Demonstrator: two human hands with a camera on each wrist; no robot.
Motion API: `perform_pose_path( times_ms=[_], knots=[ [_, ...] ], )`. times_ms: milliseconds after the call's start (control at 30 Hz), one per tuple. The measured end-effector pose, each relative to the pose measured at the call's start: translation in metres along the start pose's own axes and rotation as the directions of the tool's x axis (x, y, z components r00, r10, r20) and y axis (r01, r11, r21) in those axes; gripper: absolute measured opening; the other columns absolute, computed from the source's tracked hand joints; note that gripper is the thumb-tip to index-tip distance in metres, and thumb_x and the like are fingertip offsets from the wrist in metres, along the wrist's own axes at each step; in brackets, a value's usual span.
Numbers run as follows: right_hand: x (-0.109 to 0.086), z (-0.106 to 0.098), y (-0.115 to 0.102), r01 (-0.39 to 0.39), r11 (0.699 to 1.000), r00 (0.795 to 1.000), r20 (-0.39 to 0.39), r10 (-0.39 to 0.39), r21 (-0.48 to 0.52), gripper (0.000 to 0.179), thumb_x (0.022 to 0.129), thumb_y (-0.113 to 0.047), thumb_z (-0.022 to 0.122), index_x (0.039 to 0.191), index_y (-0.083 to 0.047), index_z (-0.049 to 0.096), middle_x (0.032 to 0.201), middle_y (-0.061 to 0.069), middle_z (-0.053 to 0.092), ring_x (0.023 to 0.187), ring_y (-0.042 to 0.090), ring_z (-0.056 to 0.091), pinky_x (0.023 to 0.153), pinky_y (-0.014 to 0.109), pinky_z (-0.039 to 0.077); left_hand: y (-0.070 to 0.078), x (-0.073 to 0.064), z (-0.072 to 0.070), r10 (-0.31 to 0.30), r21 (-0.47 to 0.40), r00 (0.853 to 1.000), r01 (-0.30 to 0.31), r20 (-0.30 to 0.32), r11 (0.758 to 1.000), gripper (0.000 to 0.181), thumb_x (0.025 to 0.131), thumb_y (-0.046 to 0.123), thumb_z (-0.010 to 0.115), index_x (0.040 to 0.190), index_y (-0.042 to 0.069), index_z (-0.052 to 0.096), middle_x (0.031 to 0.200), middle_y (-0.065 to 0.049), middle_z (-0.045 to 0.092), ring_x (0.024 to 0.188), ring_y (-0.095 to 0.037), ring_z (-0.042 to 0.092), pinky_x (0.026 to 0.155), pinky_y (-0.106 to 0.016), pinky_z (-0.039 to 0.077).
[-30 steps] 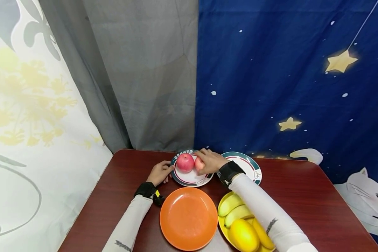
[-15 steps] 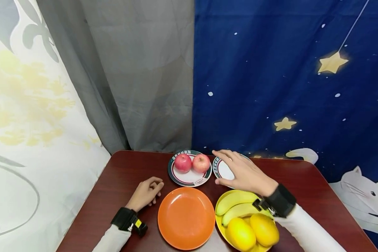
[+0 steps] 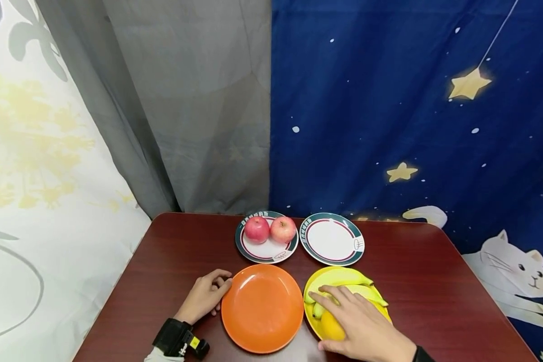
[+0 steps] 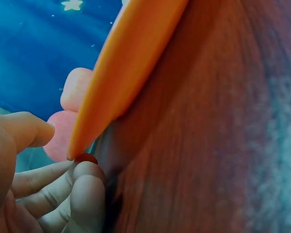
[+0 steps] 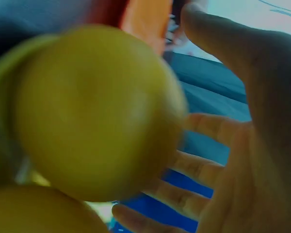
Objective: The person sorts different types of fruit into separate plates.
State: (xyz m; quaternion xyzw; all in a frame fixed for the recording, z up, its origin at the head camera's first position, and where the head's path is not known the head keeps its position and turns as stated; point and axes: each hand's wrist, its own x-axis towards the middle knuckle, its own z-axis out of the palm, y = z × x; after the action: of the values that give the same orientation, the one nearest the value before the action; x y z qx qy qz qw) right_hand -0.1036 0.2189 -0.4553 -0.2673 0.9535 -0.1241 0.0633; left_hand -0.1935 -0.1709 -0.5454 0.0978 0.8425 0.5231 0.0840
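My right hand reaches over the yellow plate with its fingers spread. Beneath it are bananas and a smooth yellow fruit that looks like a mango. In the right wrist view this fruit fills much of the frame, a second yellow fruit sits below it, and the fingers extend beside it without curling round. My left hand is at the left rim of the orange plate, fingers loosely bent. In the left wrist view the fingertips lie against or close by the rim.
Behind the orange plate, a patterned plate carries two apples. To its right is another patterned plate with nothing on it. The dark red table ends at hanging curtains.
My right hand has left the apple on the patterned plate and come back toward me, over the yellow plate. My left hand has moved from that plate's edge down to the orange plate's rim.
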Motion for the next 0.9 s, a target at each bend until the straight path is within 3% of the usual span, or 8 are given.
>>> perform_pose_path(
  times_ms=[167, 500, 900],
  knots=[
    [0.002, 0.022, 0.004, -0.027, 1.000, 0.994, 0.109, 0.026, 0.007, 0.084, 0.087, -0.079, 0.069, 0.156, -0.034, 0.054, 0.151, 0.001, 0.053, 0.125, 0.027, 0.050, 0.101, 0.060, 0.052, -0.003, -0.001, 0.003, 0.027, 0.065, 0.999, -0.028, 0.019, 0.998, 0.033, 0.108, 0.032, 0.067, 0.128, 0.005, 0.070, 0.079, 0.000, 0.066, 0.042, -0.017, 0.055, 0.043, -0.035, 0.052],
    [0.006, 0.034, 0.006, 0.058, 0.993, 0.998, -0.010, -0.059, -0.103, 0.059, 0.085, -0.055, 0.086, 0.131, -0.022, 0.068, 0.133, 0.001, 0.054, 0.114, 0.022, 0.047, 0.091, 0.045, 0.057, 0.002, 0.000, 0.004, 0.072, 0.156, 0.997, -0.070, -0.012, 0.985, 0.030, 0.106, 0.033, 0.070, 0.122, 0.008, 0.073, 0.080, 0.005, 0.065, 0.043, -0.015, 0.052, 0.043, -0.031, 0.049],
    [0.004, 0.033, 0.005, 0.015, 1.000, 1.000, 0.000, -0.015, -0.018, 0.055, 0.083, -0.049, 0.088, 0.127, -0.023, 0.069, 0.129, -0.003, 0.054, 0.114, 0.021, 0.047, 0.091, 0.039, 0.057, 0.000, 0.000, 0.005, 0.051, 0.094, 0.998, -0.053, 0.019, 0.994, 0.028, 0.106, 0.024, 0.069, 0.125, 0.003, 0.071, 0.076, 0.002, 0.065, 0.039, -0.013, 0.055, 0.040, -0.033, 0.051]
  ],
)
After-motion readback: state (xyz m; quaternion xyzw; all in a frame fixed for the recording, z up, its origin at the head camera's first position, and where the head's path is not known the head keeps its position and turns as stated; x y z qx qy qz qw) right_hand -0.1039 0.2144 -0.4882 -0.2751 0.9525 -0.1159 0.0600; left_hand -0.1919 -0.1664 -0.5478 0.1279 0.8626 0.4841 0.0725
